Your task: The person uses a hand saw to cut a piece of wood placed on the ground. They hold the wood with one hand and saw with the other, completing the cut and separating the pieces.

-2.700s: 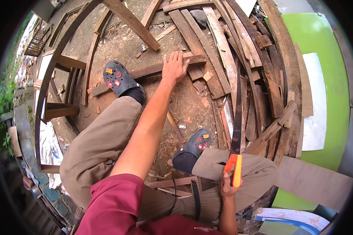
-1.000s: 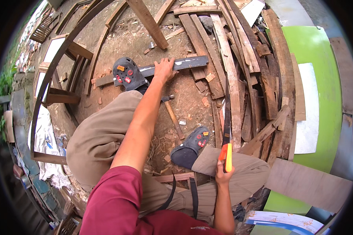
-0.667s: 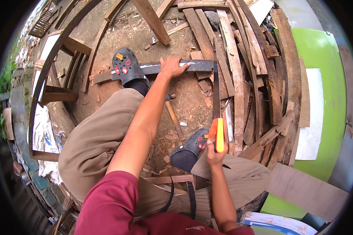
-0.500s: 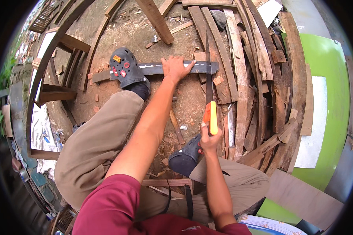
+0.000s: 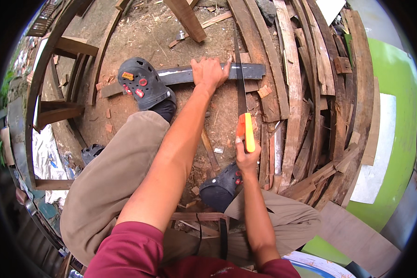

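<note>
My right hand (image 5: 248, 157) is closed around the yellow and orange handle of a handsaw (image 5: 241, 95). Its long, thin blade points away from me and crosses a dark grey-painted wooden board (image 5: 178, 75) near the right end. On the board, my left hand (image 5: 211, 74) grips with its fingers over the far edge, its thumb close beside the blade. Farther left, my foot in a dark clog (image 5: 143, 83) bears on the same board. I cannot make out a cut under the blade.
Long wooden planks (image 5: 289, 92) are piled at the right, beside a green panel (image 5: 396, 88) with a white sheet on it. A wooden frame (image 5: 32, 116) stands at the left. An upright wooden leg (image 5: 186, 21) rises at the far middle. Wood chips litter the ground.
The saw blade has shifted left along the board, away from its right end and nearer my left thumb. My left hand keeps its grip. The clog on the board has tilted slightly left.
</note>
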Demonstrator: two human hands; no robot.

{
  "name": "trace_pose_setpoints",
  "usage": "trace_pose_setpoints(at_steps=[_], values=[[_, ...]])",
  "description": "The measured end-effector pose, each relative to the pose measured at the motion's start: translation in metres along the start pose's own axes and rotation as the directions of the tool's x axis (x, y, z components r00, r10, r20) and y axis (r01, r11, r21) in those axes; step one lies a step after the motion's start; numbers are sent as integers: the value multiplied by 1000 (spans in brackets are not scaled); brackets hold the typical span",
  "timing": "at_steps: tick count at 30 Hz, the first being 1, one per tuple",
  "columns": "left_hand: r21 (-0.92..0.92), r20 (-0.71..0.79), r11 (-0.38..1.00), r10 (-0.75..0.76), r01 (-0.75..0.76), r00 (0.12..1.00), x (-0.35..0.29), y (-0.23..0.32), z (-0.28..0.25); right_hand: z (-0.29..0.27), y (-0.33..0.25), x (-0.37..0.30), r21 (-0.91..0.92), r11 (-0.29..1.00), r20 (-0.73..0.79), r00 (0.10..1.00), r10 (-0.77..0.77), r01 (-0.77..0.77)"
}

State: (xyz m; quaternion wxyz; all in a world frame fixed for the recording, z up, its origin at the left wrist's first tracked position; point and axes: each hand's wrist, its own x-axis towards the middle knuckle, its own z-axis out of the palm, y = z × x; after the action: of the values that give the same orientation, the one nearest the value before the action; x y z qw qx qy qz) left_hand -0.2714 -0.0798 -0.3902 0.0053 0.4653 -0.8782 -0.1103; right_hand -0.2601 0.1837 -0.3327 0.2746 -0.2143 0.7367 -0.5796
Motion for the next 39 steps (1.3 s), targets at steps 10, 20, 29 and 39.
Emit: trace_pose_setpoints(at_steps=[10,20,29,39], values=[[-48,71,990,135,-132,988,-8,-7,-5,21,-12,11,-46,998,-184,982,-44,36],[-81,42,994,74,-70,996,-5,-3,2,28,1,18,-49,997,-180,982,-60,52],[-67,76,994,-77,82,994,5,1,-3,25,10,32,-110,986,-165,976,-142,125],[-352,-244,933,-167,74,955,10,-8,13,17,-7,35,-116,992,-93,994,-64,53]])
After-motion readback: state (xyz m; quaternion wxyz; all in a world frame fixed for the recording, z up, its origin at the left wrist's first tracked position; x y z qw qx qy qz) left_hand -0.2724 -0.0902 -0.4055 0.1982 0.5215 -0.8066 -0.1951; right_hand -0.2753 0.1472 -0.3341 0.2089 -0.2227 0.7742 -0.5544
